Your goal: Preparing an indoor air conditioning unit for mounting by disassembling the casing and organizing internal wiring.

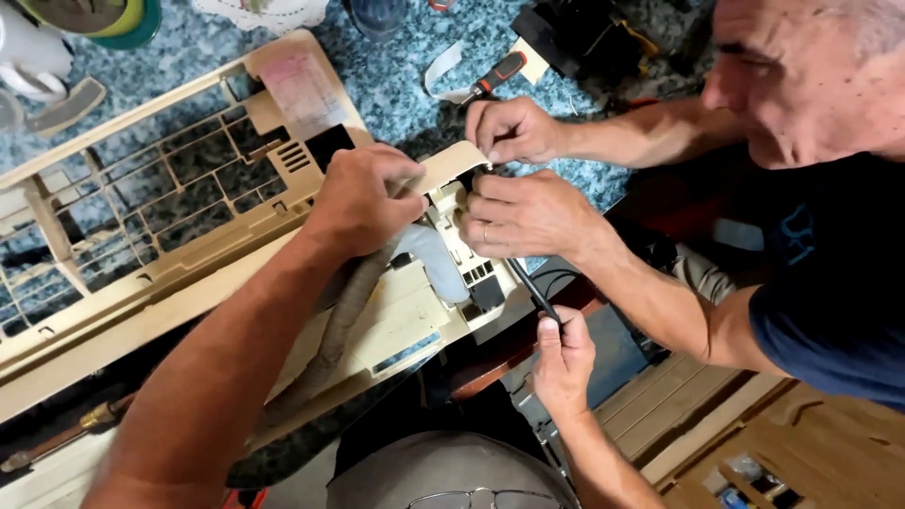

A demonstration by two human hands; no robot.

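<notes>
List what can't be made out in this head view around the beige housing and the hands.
- Left hand: its fingertips and what they grip on the beige housing are hidden under the hand.
- Right hand: holds a black cable; the cable's upper end is hidden behind the co-worker's hand.
- Screwdriver: tip hidden by the co-worker's other hand.
- Housing's left end: cut off by the frame edge.

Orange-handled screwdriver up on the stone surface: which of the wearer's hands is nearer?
Left. The left hand grips the wrapped hose on the beige casing, below-left of the orange-handled screwdriver. The right hand holds a thin black rod much lower in view, farther away.
</notes>
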